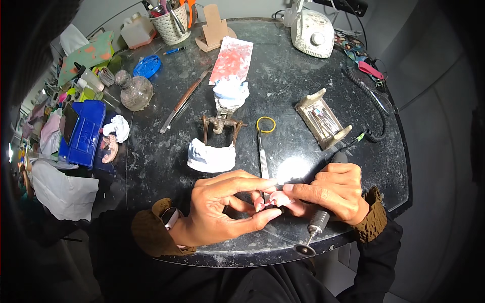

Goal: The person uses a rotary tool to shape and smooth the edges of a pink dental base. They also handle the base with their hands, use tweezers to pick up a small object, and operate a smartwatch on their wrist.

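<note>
A small pink denture piece (279, 198) is pinched between the fingertips of my left hand (217, 204), near the table's front edge. My right hand (336, 191) also touches the piece with thumb and fingertips. Wrapped in that same right hand is a dark rotary handpiece (318, 222), its disc tip (304, 249) pointing down toward me. Just beyond my hands lies a slim metal tool (263, 160) with a yellow ring at its far end. Left of it stands an opened articulator (221, 122) carrying a near plaster cast (211, 157) and a far one (231, 93).
A bur stand (323, 121) sits right of the articulator, near the handpiece's coiled cord (376, 134). A wooden-handled knife (186, 101), glass burner (135, 92), blue box (86, 132) and pink-and-white models (115, 132) are leftward. A white control unit (313, 33) stands far right.
</note>
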The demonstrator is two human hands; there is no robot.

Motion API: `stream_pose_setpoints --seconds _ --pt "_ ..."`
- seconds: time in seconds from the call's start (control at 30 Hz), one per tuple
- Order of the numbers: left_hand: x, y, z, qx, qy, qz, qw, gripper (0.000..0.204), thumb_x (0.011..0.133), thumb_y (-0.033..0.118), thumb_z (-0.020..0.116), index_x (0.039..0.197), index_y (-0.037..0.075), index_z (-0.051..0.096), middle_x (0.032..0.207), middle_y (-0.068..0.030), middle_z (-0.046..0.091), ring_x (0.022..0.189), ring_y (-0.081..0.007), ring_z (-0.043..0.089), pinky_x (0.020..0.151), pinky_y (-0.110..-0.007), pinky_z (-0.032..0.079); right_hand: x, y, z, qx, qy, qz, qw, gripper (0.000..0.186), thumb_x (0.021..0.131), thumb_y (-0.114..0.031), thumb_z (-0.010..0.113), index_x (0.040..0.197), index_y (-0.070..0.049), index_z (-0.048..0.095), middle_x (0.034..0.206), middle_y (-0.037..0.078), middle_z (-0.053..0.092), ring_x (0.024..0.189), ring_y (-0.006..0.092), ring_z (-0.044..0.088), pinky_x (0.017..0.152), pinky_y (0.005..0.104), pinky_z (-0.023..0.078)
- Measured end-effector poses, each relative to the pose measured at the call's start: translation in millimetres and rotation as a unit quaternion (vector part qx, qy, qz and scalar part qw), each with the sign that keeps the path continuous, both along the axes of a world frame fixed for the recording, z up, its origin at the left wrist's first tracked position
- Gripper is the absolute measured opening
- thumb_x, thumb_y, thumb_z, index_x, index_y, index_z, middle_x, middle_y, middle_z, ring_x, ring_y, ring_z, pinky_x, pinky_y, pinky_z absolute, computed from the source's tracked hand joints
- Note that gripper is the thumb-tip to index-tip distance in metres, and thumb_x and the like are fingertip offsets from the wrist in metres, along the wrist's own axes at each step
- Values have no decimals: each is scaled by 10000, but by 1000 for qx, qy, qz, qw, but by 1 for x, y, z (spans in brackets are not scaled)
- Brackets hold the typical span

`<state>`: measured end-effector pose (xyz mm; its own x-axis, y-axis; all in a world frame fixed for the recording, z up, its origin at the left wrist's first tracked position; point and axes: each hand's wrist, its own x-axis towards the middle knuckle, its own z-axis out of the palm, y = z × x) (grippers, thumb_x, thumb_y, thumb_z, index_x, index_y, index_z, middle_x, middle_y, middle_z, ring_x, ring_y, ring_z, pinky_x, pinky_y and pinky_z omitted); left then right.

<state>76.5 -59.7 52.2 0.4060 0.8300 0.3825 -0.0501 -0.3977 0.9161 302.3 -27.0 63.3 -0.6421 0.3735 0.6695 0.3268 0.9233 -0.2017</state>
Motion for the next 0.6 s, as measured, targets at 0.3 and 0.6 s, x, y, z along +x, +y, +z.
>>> stream_pose_setpoints --seconds 0.3,0.6 --pt "2 -2 -1 -14 -43 18 999 319 716 -58 749 1011 -62 627 953 -119 633 832 -125 647 739 -254 593 1 1 -3 2 51 -6 999 293 668 -145 768 944 -67 705 509 -77 484 408 49 426 402 212 279" --pt "-3 1 0 79 10 19 997 358 665 5 810 966 -58 625 909 -192 650 755 -183 665 600 -240 555 0 0 -2 0 41 -21 999 262 656 -126 781 903 -76 708 508 -77 495 401 46 430 401 212 280"
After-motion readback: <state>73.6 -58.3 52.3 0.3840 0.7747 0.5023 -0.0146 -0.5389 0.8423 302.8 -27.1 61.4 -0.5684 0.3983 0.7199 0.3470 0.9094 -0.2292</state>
